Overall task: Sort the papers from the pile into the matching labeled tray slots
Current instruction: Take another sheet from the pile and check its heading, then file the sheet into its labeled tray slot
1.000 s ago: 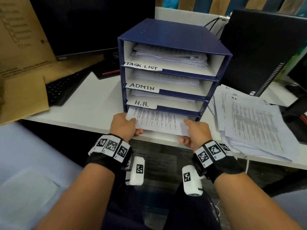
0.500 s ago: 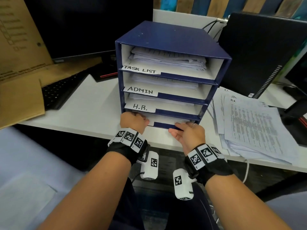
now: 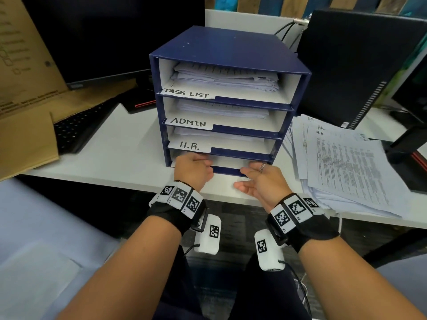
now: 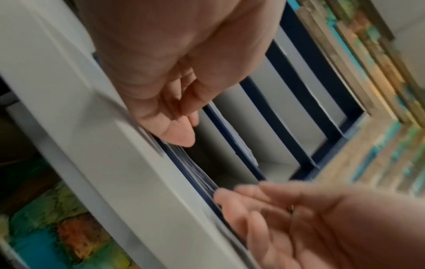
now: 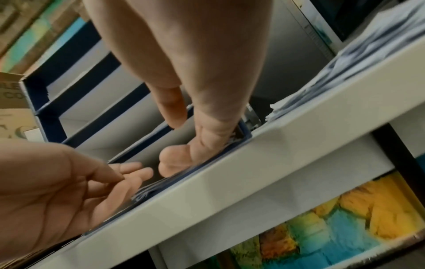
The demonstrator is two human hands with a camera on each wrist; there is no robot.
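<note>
A dark blue paper tray [image 3: 221,49] with four stacked slots is seen standing on the white bench [image 3: 111,158], its open front turned toward the person. Three slots are marked by handwritten labels, from the top: TASK LIST [image 3: 186,93], ADMIN [image 3: 188,122] and H.R. [image 3: 189,145]; the label of the bottom slot [image 3: 231,160] is hidden behind the left hand [image 3: 193,170]. White sheets are stacked flat in each labelled slot, with their long edges running from side to side across the opening.

Both hands are held at the mouth of the bottom slot. The left hand is placed at the slot's left end, with its fingers [image 4: 177,134] reaching inside and resting on the edges of the sheets lying there; the fingers are loosely bent and nothing is pinched by them. The right hand [image 3: 262,182] is placed at the slot's right end, palm turned inward, with its fingers [image 5: 170,165] extended and relaxed against the front lip; a ring is worn on one of them. Whether a sheet is touched by the right fingertips cannot be told.

The remaining pile of papers [image 3: 346,167] is spread loosely on the bench just to the right of the tray, printed sides up. A keyboard [image 3: 76,128] and a sheet of brown cardboard [image 3: 25,107] are seen to the left.
</note>
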